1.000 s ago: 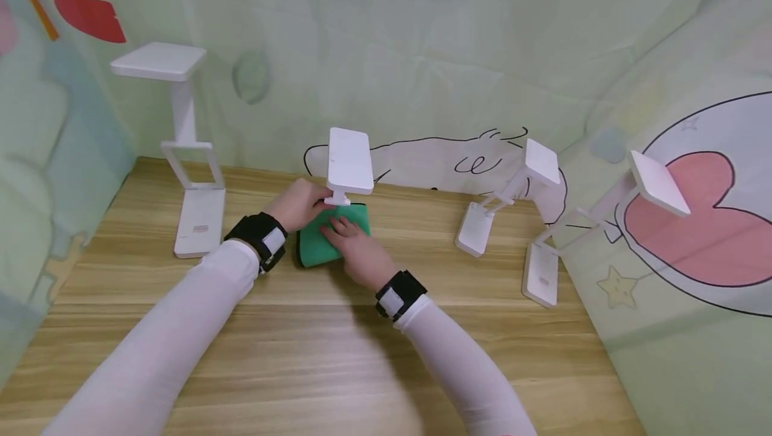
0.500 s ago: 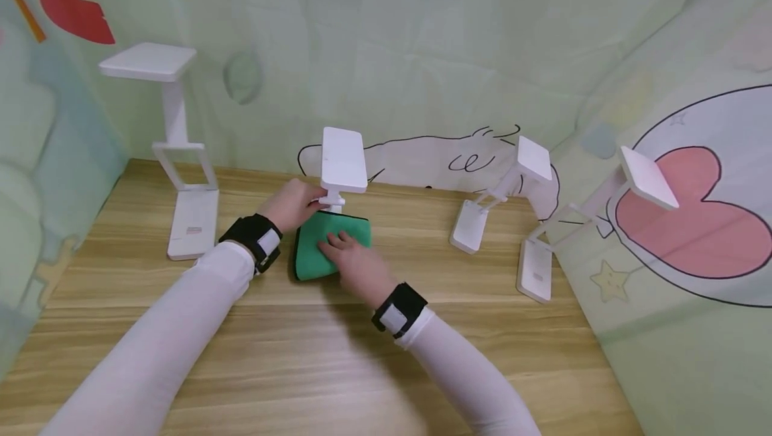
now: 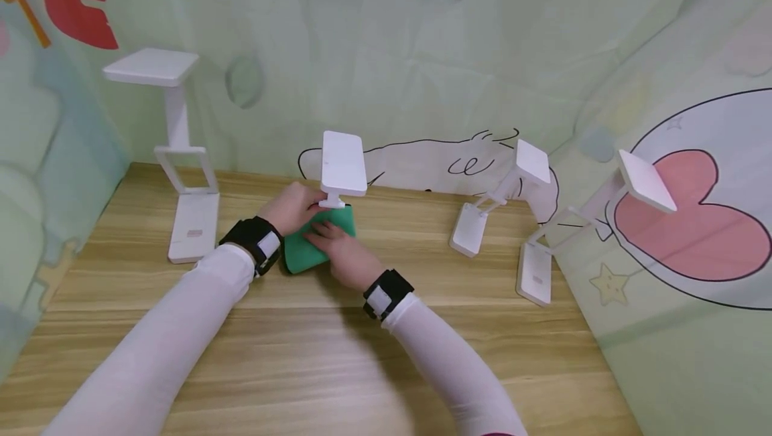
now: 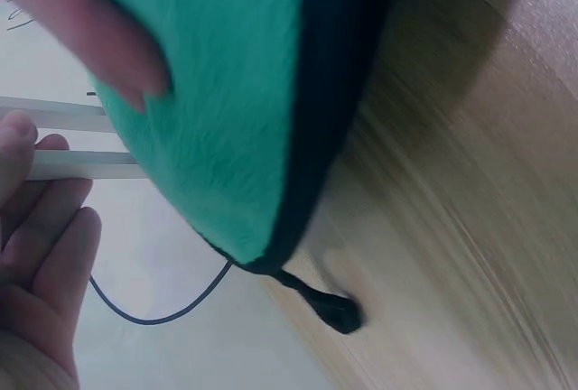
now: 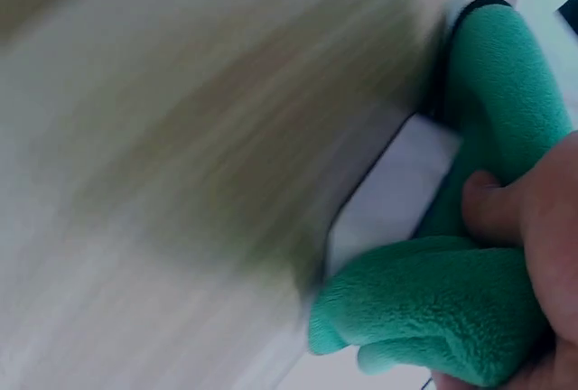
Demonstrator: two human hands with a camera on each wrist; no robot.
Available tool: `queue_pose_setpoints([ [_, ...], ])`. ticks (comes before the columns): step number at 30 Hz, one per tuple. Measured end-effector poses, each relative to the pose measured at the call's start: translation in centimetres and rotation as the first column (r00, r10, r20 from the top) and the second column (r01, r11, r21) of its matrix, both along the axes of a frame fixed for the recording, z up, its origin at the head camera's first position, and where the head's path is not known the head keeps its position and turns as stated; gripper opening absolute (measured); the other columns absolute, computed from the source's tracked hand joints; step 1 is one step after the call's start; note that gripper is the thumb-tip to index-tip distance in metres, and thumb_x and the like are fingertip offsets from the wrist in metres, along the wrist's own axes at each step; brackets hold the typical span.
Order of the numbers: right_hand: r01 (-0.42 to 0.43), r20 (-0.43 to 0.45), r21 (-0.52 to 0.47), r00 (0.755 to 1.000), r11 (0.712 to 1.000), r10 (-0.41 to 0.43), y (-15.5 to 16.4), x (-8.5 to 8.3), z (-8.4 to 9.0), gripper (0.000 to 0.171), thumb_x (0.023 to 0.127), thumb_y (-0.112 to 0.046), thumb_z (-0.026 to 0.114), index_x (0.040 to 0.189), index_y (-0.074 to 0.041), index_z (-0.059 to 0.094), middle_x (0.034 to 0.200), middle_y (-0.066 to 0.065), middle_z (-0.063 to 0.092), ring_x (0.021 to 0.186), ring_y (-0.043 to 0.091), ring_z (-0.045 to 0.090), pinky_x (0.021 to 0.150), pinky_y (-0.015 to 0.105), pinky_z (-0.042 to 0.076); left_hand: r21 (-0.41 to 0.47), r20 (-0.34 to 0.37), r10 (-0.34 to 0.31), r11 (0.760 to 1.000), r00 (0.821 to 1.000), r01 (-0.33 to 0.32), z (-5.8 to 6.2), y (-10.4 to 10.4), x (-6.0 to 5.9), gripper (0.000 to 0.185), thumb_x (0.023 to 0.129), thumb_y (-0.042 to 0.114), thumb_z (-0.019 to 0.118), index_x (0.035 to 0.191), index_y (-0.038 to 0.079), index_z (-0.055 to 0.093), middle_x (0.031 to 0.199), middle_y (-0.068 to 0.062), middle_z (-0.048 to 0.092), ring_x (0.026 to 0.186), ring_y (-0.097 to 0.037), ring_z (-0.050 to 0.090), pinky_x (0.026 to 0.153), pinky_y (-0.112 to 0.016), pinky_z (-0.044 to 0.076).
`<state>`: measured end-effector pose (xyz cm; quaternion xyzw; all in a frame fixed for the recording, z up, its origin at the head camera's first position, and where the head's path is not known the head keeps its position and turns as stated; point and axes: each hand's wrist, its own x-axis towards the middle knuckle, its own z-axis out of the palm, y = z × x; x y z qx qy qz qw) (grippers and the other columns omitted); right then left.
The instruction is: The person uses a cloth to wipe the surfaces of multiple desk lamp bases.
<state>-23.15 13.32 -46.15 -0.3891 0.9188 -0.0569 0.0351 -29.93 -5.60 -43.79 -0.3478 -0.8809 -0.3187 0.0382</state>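
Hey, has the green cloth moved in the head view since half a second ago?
Yes. Judged against the leftmost lamp, the green cloth under the right hand has shifted left and farther back.

No readable text; label on far-left lamp base too small.

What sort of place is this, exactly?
Possibly a small staged corner, perhaps for recording: a wood-grain table backed and flanked by cartoon-printed walls, with four white lamp-like stands standing on it, and black wrist straps.
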Motion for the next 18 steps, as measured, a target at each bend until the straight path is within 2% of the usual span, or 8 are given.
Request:
queue_pose_setpoints([
  [4, 0.023, -0.038, 0.022, 0.999, 0.999, -0.023, 0.4, -0.6, -0.5, 0.072, 0.09, 0.018, 0.061, 0.157, -0.006, 0.052, 0.166, 0.016, 0.044, 0.156, 0.034, 0.036, 0.125, 0.038, 0.03, -0.011, 0.003, 0.007, 1.0, 1.0, -0.007, 0.0, 0.0, 0.0, 0.009, 0.104, 0.005, 0.07, 0.098, -0.001, 0.074, 0.087, -0.011, 0.073, 0.07, -0.018, 0.057, 0.066, -0.036, 0.048],
  [8, 0.058, -0.051, 0.057, 0.997, 0.997, -0.055, 1.0, -0.4, -0.5, 0.073, 0.092, 0.016, 0.062, 0.16, -0.008, 0.05, 0.166, 0.015, 0.043, 0.156, 0.036, 0.036, 0.123, 0.04, 0.033, -0.003, -0.016, 0.002, 1.0, 1.0, -0.002, 0.0, 0.2, -0.1, 0.008, 0.102, 0.004, 0.072, 0.097, -0.001, 0.075, 0.088, -0.011, 0.075, 0.073, -0.018, 0.063, 0.068, -0.039, 0.052],
  [13, 0.13, -0.056, 0.104, 0.991, 0.986, -0.124, 1.2, 0.3, -0.1, 0.068, 0.096, 0.012, 0.062, 0.158, -0.012, 0.053, 0.164, 0.013, 0.047, 0.153, 0.035, 0.04, 0.117, 0.041, 0.042, 0.005, -0.027, -0.008, 1.0, 1.0, 0.008, -0.1, 0.2, -0.1, 0.007, 0.101, 0.004, 0.074, 0.096, -0.001, 0.075, 0.09, -0.012, 0.077, 0.075, -0.018, 0.065, 0.07, -0.041, 0.055],
  [18, 0.155, -0.051, 0.141, 0.987, 0.978, -0.149, 1.0, 1.0, 0.7, 0.063, 0.098, 0.008, 0.062, 0.157, -0.014, 0.056, 0.162, 0.012, 0.05, 0.15, 0.035, 0.046, 0.108, 0.041, 0.052, 0.011, -0.024, -0.017, 1.0, 1.0, 0.017, 0.0, -0.1, -0.2, 0.007, 0.101, 0.004, 0.074, 0.099, -0.003, 0.075, 0.089, -0.013, 0.075, 0.073, -0.019, 0.061, 0.069, -0.039, 0.052],
])
